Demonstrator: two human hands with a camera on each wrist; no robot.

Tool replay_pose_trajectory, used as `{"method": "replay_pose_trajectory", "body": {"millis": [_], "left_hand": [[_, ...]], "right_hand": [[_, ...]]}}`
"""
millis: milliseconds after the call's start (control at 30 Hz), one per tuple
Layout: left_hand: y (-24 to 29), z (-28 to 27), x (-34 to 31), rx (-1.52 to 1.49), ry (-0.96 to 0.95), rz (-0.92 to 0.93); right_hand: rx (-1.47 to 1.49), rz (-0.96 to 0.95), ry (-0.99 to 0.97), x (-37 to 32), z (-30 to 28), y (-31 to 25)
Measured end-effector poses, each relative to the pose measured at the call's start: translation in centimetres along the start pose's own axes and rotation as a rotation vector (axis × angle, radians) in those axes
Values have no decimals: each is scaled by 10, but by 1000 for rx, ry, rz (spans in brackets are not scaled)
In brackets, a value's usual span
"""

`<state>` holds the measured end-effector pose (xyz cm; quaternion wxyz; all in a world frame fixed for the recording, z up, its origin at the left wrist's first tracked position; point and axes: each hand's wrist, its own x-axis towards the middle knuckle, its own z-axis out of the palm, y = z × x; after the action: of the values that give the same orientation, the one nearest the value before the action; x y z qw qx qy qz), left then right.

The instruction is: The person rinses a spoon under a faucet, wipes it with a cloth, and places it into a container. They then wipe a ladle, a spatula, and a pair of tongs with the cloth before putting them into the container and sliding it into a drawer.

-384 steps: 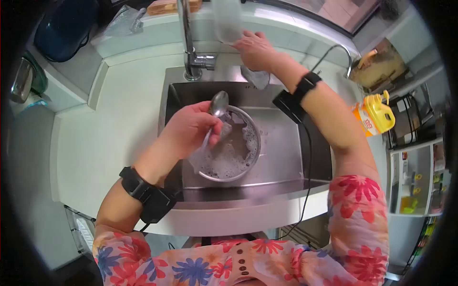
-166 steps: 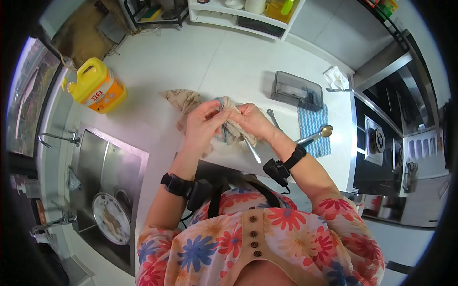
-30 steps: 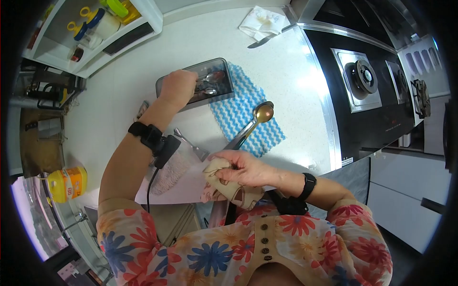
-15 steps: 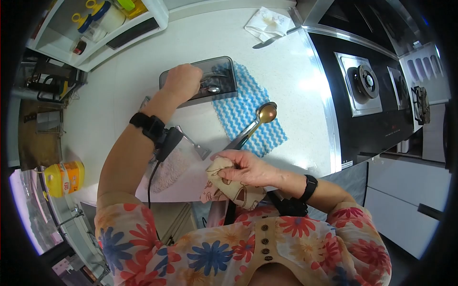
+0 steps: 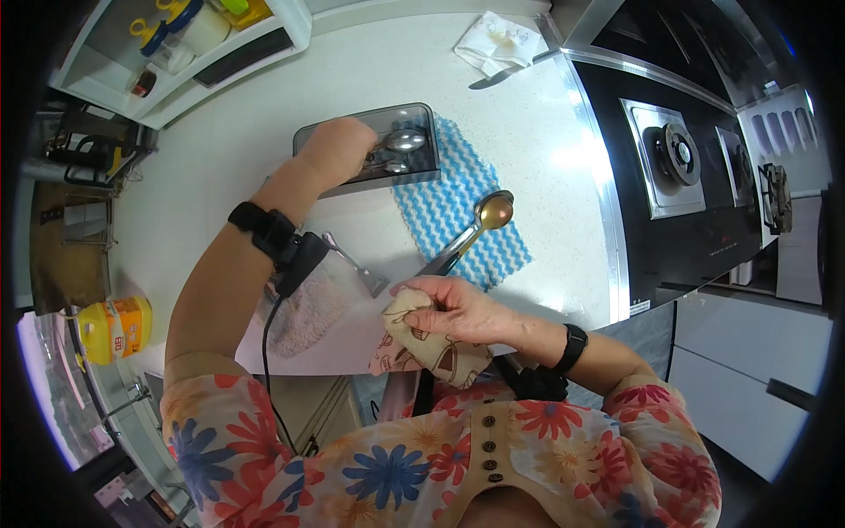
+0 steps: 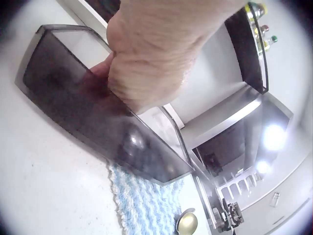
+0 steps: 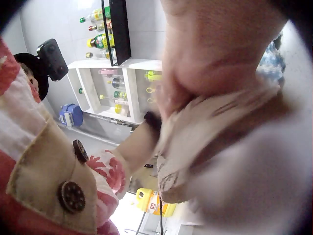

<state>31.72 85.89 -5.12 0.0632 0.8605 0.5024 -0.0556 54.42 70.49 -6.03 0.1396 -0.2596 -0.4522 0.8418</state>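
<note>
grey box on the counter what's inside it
Two spoons show in the box. The left hand reaches in and covers the rest, so anything under it is hidden.

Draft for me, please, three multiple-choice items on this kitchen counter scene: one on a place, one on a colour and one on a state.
1. Where does the large spoon lie?
A. in a sink
B. on the blue-and-white mat
C. on a plate

2. What colour is the bottle at the counter's edge?
A. yellow
B. green
C. red

3. What is the right hand doing?
A. lying flat and empty
B. gripping the patterned cloth
C. holding a cup

Key:
1 B, since the head view shows its bowl and handle resting across the wavy stripes.
2 A, since its body is plainly yellow.
3 B, since its fingers curl round the bunched fabric.
</note>
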Motion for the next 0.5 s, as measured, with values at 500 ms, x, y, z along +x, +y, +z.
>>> {"method": "replay_pose_trajectory", "body": {"millis": [500], "left_hand": [[6,-21,-6,-134,-156,-165]], "right_hand": [[-9,-10,-9,-1,0,0]]}}
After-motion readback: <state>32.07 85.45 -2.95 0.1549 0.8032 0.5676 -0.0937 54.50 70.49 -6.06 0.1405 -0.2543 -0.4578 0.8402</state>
